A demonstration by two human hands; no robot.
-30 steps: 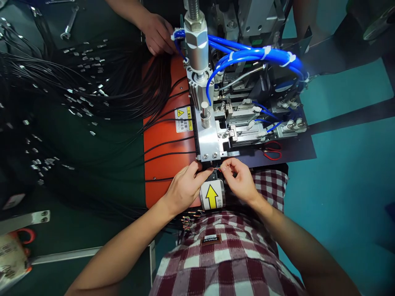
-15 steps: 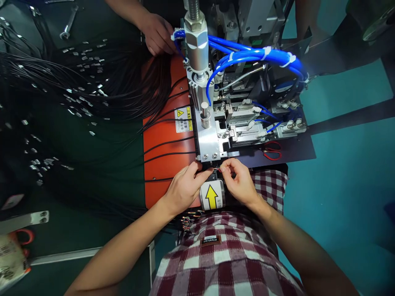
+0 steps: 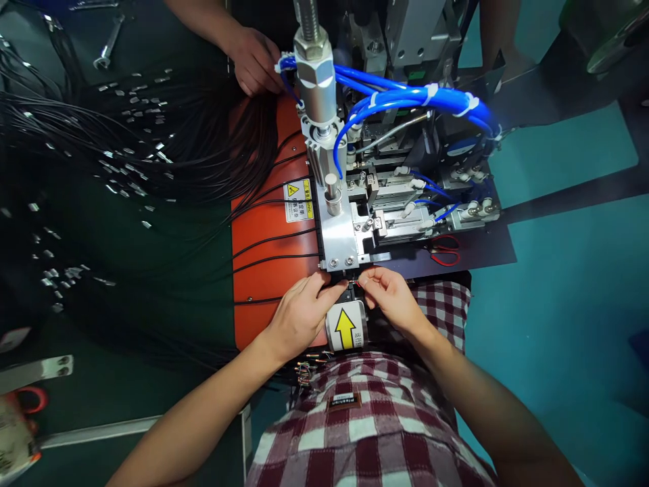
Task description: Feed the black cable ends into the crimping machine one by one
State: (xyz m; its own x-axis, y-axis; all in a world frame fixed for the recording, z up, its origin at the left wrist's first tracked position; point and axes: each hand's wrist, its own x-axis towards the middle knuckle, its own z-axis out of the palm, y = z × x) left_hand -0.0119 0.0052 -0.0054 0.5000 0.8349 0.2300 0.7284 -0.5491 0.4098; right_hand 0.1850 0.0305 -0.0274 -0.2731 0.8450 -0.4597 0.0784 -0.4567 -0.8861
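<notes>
At the near end of the machine, my left hand lies over the edge of the orange cover. Its thumb and fingers press on a black cable, mostly hidden under them. My right hand faces it from the right, thumb and forefinger pinched on thin wire ends with a bit of red. Those wires show in the small gap between both fingertips, just above a label with a yellow arrow. More black cables cross the cover into the machine.
A co-worker's hand is at the cover's far end. Bundles of black cables with shiny ends spread over the dark green table. Red-handled scissors lie right of the machine, under blue air tubes. A wrench lies far left.
The whole view has shifted slightly. My right fingers have changed their pose a little at the wire ends, while my left hand keeps its hold.
</notes>
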